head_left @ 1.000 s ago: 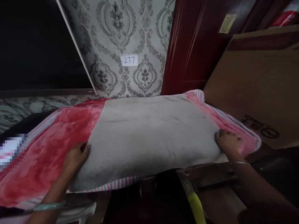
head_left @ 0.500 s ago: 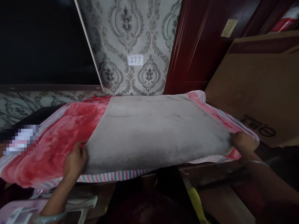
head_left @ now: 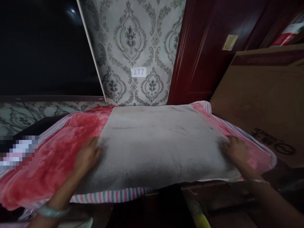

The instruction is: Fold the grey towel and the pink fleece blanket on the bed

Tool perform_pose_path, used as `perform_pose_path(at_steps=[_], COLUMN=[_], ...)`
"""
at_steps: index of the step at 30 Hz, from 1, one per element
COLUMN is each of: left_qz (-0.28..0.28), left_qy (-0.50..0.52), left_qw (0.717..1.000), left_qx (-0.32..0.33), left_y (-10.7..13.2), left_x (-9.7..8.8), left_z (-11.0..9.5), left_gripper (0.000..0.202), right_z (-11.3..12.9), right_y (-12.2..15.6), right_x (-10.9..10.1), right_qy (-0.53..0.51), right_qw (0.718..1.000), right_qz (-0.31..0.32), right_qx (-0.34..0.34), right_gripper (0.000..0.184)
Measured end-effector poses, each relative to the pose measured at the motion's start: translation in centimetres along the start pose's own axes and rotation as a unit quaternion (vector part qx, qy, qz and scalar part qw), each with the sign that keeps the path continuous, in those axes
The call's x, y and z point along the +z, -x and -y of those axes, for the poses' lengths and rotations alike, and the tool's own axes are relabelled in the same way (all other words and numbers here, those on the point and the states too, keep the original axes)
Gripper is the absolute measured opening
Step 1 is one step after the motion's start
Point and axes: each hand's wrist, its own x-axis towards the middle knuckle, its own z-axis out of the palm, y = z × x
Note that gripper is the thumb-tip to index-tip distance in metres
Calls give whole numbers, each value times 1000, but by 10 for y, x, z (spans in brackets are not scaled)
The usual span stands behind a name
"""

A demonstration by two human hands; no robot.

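A large grey cloth [head_left: 152, 142] with a soft, plush-looking surface lies spread over a red blanket [head_left: 61, 142] whose border is striped white, pink and grey. At the grey cloth's left edge is my left hand [head_left: 88, 156], touching it or just above it. My right hand [head_left: 235, 152] is at the opposite edge, where pink-red fabric shows beyond the cloth. Motion smears the fingers of both hands, so whether they pinch the cloth cannot be made out. Faint crease lines cross the grey surface, and its near part is darker.
A dark screen [head_left: 45, 47] stands at the back left against patterned wallpaper, which bears a paper label [head_left: 138, 72] reading 277. Behind on the right are a dark red door [head_left: 201, 47] and a large cardboard box [head_left: 266, 95]. Something yellow [head_left: 201, 220] shows below the near edge.
Both hands have moved from the cloth's near corners farther up along its side edges. The near edge of the cloth now lies lower in view, and the camera has tilted up slightly.
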Motion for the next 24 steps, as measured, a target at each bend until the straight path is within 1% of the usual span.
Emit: perform_pose_path(at_steps=[2,4,6,8,10,11,13,15,17,19,21,22,24], left_qz=[26,52,67,90,106,112,121,120,114,119,130,136,146], left_qy=[35,71,96,102,98,93,77,68,68,70,61,53,30], left_qw=[995,982,970,963,962,962,965,967,968,967,970,974,983], left_qx=[85,169,215,232,233,230,221,214,213,214,196,174,108], left_y=[-33,-65,-91,-107,-114,-114,-110,-104,-101,-102,-107,-111,-118], left_x=[10,21,31,41,53,60,75,87,93,94,91,88,80], left_z=[-43,-94,-141,-176,-195,-199,-201,-198,-196,-191,-179,-167,-135], left_gripper=[62,64,67,67,66,64,62,61,62,64,67,67,65], right_z=[62,130,189,233,258,264,269,268,264,256,237,222,179], right_y=[-12,-20,-22,-18,-10,-6,2,7,5,-3,-17,-25,-44], right_x=[-2,-2,1,8,18,24,36,45,50,53,57,60,70], right_qy=[-55,-92,-108,-108,-96,-88,-77,-73,-69,-54,-33,-23,-11], right_qw=[996,987,976,967,954,948,938,935,933,933,939,946,962], right_qz=[-6,-5,27,60,104,127,161,168,165,173,186,189,183], right_qx=[-65,-129,-188,-225,-263,-279,-299,-304,-311,-312,-287,-263,-204], right_gripper=[61,61,63,65,64,63,61,60,60,59,60,62,63])
